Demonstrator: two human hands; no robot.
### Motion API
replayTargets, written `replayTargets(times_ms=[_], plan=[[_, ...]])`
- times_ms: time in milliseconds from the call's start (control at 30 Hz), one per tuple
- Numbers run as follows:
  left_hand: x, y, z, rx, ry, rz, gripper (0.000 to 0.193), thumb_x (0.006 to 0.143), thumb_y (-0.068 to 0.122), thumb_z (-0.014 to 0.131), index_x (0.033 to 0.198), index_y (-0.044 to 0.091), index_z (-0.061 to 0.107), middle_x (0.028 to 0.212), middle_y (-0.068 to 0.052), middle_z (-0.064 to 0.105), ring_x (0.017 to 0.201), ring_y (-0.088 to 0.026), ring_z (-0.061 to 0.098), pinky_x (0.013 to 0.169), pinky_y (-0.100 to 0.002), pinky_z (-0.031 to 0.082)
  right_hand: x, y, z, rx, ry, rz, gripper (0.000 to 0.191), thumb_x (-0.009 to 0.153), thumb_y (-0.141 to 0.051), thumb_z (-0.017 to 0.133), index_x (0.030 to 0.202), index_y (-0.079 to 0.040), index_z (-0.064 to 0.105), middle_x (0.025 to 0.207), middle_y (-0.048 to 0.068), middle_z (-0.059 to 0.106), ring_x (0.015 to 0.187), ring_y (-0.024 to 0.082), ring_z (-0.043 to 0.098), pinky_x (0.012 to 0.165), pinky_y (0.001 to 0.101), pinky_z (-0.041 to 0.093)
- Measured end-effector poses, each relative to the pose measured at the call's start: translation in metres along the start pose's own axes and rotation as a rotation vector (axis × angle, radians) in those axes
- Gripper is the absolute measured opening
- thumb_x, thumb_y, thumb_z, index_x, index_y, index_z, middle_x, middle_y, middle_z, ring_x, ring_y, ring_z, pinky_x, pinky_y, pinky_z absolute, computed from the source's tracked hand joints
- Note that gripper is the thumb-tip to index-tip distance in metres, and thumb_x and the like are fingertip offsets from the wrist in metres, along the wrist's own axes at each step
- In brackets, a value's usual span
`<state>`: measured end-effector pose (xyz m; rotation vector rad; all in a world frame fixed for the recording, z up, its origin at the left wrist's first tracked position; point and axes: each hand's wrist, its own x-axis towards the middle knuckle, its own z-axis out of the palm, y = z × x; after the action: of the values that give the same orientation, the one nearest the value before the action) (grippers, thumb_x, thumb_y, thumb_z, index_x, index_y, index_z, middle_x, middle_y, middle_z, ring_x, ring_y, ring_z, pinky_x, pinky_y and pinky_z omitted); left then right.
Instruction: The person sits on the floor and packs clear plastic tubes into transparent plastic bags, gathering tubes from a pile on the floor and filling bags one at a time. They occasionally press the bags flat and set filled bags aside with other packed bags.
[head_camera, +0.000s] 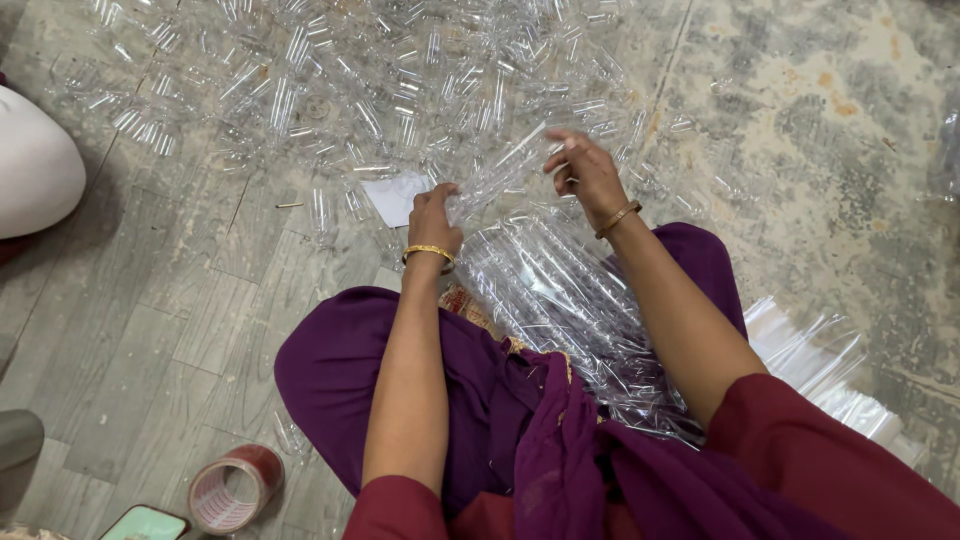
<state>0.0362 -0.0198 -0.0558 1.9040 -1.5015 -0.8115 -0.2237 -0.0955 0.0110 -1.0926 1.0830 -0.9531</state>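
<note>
**Entry: clear tube held between 2 hands over the lap**

I logged the left hand (434, 215) closed around the near end of a clear plastic tube (497, 175), fingers curled shut on it. The right hand (585, 175) pinched the far, upper end, its fingers bent; how tightly I could not tell. The tube ran slantwise between the 2 hands, just above a bundle of filled plastic sleeves (560, 300) lying across the lap.

Step, as I judged it: 1 tube in hand, being handled end to end. The next move seemed to call for a steady grip at both ends.

Room: beyond the hands spread a heap of loose clear tubes (350, 90) on the floor (800, 150); a white paper slip (395, 198) lay just left of the left hand. Open floor lay right of the right hand. A tape roll (232, 490) sat well back, near the left elbow.
</note>
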Motion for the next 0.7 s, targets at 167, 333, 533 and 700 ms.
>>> replayTargets(times_ms=[167, 333, 533, 700], plan=[[0.000, 0.000, 0.001, 0.022, 0.010, -0.008, 0.070, 0.068, -0.012, 0.062, 0.129, 0.022, 0.061, 0.130, -0.018, 0.057, 0.112, -0.042, 0.062, 0.095, -0.047, 0.051, -0.001, 0.024, -0.010, -1.147, 0.214, -0.157, 0.043, 0.092, -0.036, 0.075, 0.120, -0.006, 0.065, 0.100, 0.017, 0.065, 0.088, 0.029, 0.066, 0.079, 0.0434, 0.056], [-0.002, 0.002, 0.000, 0.146, -0.011, -0.084, 0.067, 0.069, -0.009, 0.068, 0.126, 0.024, 0.062, 0.132, -0.016, 0.056, 0.110, -0.041, 0.062, 0.094, -0.048, 0.052, 0.006, 0.025, -0.026, -1.126, 0.287, 0.108, 0.029, 0.082, -0.023, 0.079, 0.103, -0.004, 0.072, 0.097, 0.016, 0.069, 0.090, 0.029, 0.068, 0.082, 0.0432, 0.057], [-0.004, 0.006, -0.004, 0.192, -0.007, -0.051, 0.068, 0.068, -0.009, 0.070, 0.126, 0.025, 0.063, 0.132, -0.015, 0.057, 0.110, -0.041, 0.061, 0.094, -0.048, 0.052, 0.026, -0.010, -0.036, -0.179, 0.288, 0.010, 0.012, 0.092, -0.001, 0.067, 0.103, -0.004, 0.071, 0.088, 0.003, 0.072, 0.070, 0.010, 0.070, 0.066, 0.0245, 0.063], [-0.009, 0.009, -0.010, 0.347, 0.001, -0.010, 0.059, 0.070, -0.004, 0.073, 0.121, 0.025, 0.067, 0.126, -0.014, 0.063, 0.110, -0.038, 0.063, 0.098, -0.048, 0.051, 0.028, -0.019, -0.025, -0.356, 0.069, -0.064, 0.016, 0.098, -0.002, 0.063, 0.109, -0.003, 0.074, 0.092, 0.000, 0.072, 0.072, 0.005, 0.065, 0.067, 0.0231, 0.060]])
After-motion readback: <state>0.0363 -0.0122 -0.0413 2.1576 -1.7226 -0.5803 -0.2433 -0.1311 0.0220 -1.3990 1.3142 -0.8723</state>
